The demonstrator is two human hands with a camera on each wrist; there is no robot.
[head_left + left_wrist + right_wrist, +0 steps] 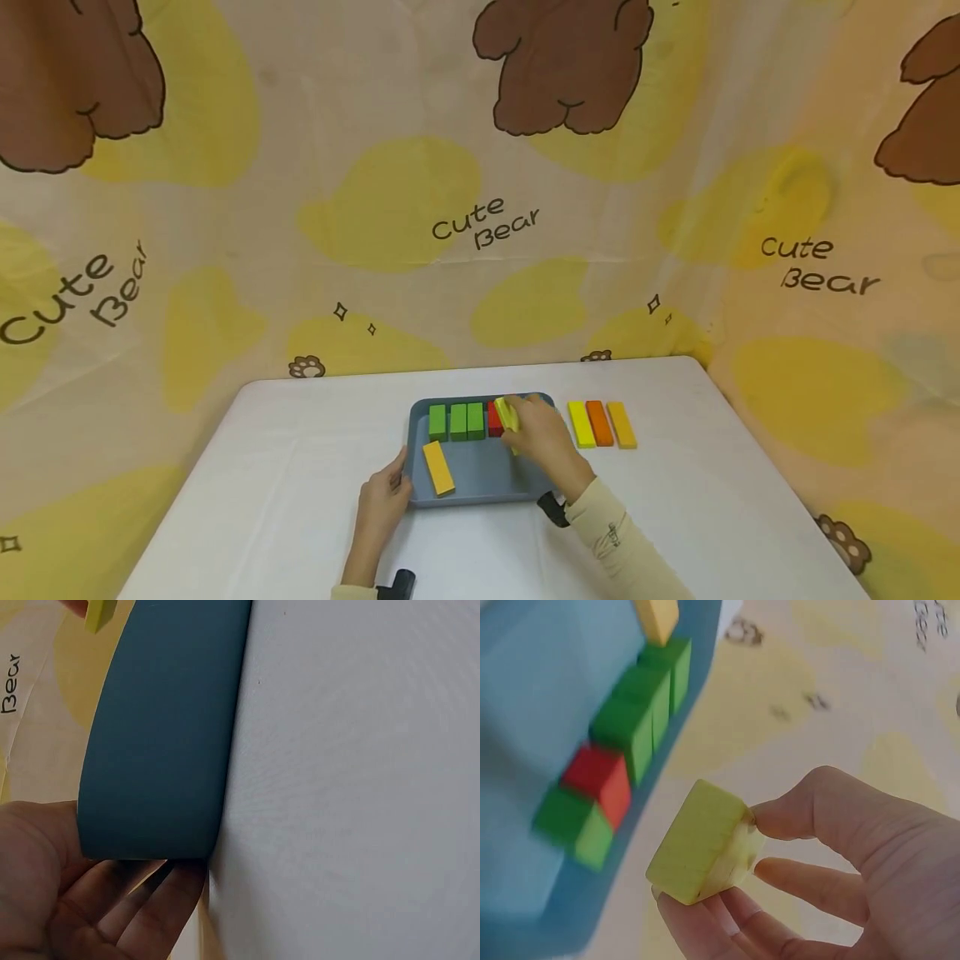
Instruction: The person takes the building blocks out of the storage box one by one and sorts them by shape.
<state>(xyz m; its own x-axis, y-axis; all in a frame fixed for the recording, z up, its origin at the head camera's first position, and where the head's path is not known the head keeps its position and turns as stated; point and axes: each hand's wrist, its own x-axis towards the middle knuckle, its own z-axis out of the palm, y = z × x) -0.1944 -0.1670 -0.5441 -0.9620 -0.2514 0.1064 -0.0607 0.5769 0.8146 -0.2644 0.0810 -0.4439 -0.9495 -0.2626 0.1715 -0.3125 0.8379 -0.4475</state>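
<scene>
Two hands of yours are at the blue-grey tray (487,479), well apart from each other. Your right hand (542,432) has a yellow-green block (697,840) pinched between thumb and fingers, raised over the tray's right part in the head view. Your left hand (384,498) grips the tray's left edge near the front corner, its fingers against the outer wall.

Along the back of the tray you have a row: three green blocks (467,422), the left one slightly apart from the other two, then a red block (493,419), partly covered by what you hold. Your right wrist view shows another green block (570,825) just past the red. An amber block (438,468) lies at a slant in the tray's front left, before the greens.

To the tray's right, on the white counter (300,467), you have a yellow block (581,425), an orange block (599,423) and a second amber block (622,425), side by side. A bear-print backdrop (375,208) rises behind the counter.
</scene>
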